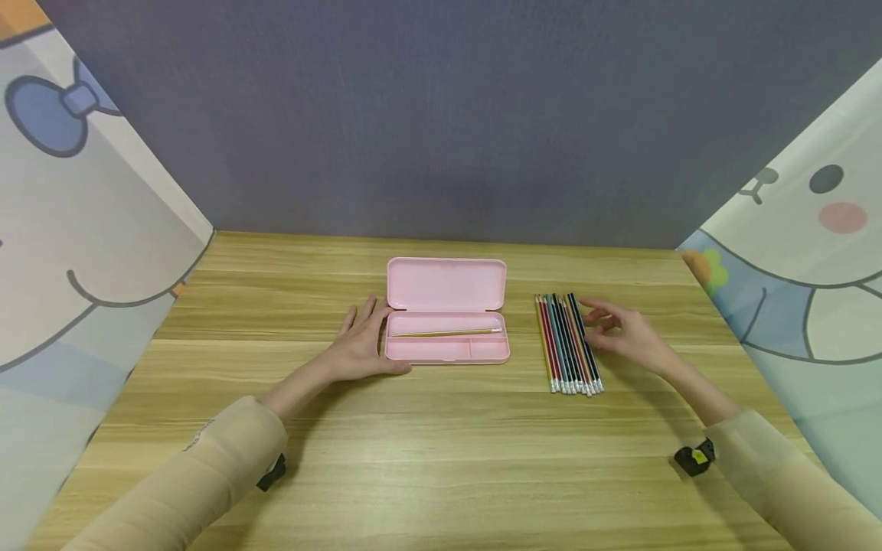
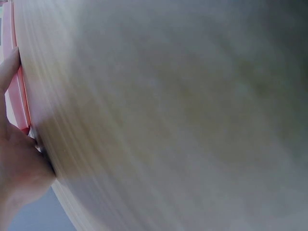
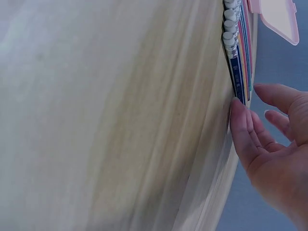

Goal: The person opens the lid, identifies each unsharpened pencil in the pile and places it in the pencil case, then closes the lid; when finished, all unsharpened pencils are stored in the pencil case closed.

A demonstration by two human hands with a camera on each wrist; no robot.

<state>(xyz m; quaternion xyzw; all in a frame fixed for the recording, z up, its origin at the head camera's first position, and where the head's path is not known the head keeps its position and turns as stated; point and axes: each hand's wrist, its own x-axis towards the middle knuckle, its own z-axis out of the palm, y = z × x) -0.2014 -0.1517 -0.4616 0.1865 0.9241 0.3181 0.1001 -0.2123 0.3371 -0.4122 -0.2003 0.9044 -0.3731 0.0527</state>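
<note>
A pink pencil case (image 1: pixel 448 350) lies on the table with its lid (image 1: pixel 446 283) raised at the back. One yellowish pencil (image 1: pixel 446 333) rests lengthwise in its long rear compartment. Around the case's left end, my left hand (image 1: pixel 361 344) is spread, thumb along the front edge and fingers toward the back corner. To the right, several pencils (image 1: pixel 566 344) in various colours lie side by side, their white eraser ends toward me. My right hand (image 1: pixel 627 334) is at their right side; in the right wrist view a fingertip (image 3: pixel 237 105) meets the outermost dark pencil (image 3: pixel 236 77).
The wooden table (image 1: pixel 427 459) meets a grey panel (image 1: pixel 448 130) at the back. Cartoon-printed panels (image 1: pixel 103 199) flank both sides. The case's two smaller front compartments hold nothing visible.
</note>
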